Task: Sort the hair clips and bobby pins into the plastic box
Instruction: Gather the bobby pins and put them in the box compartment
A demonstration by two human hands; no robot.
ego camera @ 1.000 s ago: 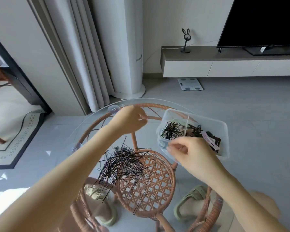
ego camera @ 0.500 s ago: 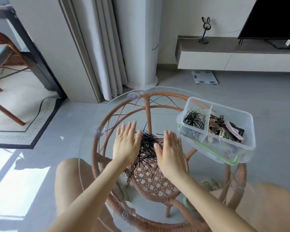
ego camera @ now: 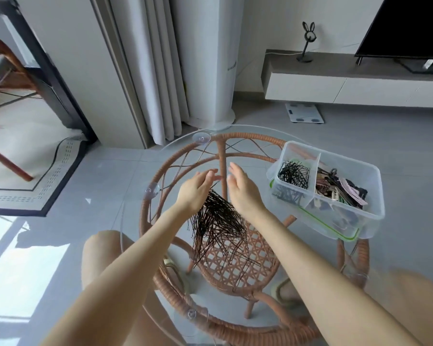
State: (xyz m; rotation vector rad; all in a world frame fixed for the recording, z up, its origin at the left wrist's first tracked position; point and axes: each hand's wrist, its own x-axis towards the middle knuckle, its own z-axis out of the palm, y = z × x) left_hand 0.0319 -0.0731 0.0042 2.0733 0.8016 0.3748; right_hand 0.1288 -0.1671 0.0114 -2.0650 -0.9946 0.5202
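A heap of black bobby pins (ego camera: pixel 218 226) lies on the round glass table top (ego camera: pixel 135 196). My left hand (ego camera: pixel 198 188) and my right hand (ego camera: pixel 243 189) stand on edge at the far end of the heap, palms facing each other, fingers straight, pressing in on the pins from both sides. To the right on the table stands the clear plastic box (ego camera: pixel 368 221), split into two compartments. Its left compartment holds black bobby pins (ego camera: pixel 294 174); its right one holds brown and pink hair clips (ego camera: pixel 340 191).
The glass top rests on a rattan table frame (ego camera: pixel 145 216) with a woven lower shelf (ego camera: pixel 238 268). My knees sit under the near edge. A curtain (ego camera: pixel 155 71), a white column (ego camera: pixel 208 58) and a TV bench (ego camera: pixel 348 81) stand behind.
Both hands came down onto the loose pins, then turned on edge and moved toward each other, sweeping the spread pins into a narrower heap. The view tilted down and left.
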